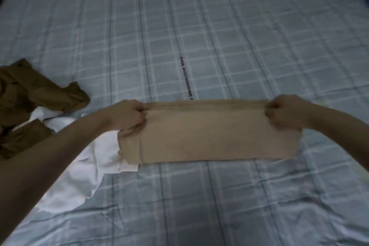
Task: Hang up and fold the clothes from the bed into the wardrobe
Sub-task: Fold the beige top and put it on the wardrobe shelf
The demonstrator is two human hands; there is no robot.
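Observation:
A tan garment (pixel 207 134) lies folded into a long flat rectangle on the bed, in the middle of the view. My left hand (pixel 129 114) grips its upper left corner with the fingers closed on the cloth. At the upper right corner my right hand (pixel 283 111) is closed on the folded edge. A white garment (pixel 83 171) lies crumpled under my left forearm, partly beneath the tan garment's left end. A dark brown garment (pixel 26 98) lies bunched at the left edge of the view.
The bed is covered by a pale blue checked sheet (pixel 219 36) with a printed dark stripe (pixel 186 78) running down its middle. Dark shapes show at the top corners of the view.

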